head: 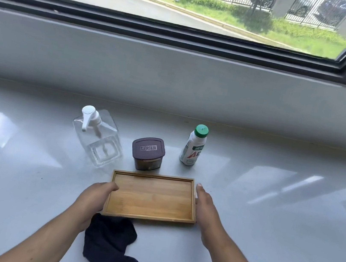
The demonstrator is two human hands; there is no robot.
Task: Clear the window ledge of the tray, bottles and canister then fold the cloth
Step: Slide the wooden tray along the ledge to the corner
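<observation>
An empty wooden tray (151, 197) lies on the white ledge (27, 165) in front of me. My left hand (94, 197) grips its left short edge, thumb over the rim. My right hand (205, 205) presses flat against its right short edge. Behind the tray stand a clear pump bottle (97, 136) at the left, a brown canister with a purple lid (148, 153) in the middle, and a white bottle with a green cap (193, 145) at the right. A dark crumpled cloth (109, 244) lies just under the tray's near left corner, between my forearms.
The ledge runs wide to both sides and ends at a low white wall (176, 75) under the dark window frame (181, 35). Bright sun patches fall on the ledge at left and right.
</observation>
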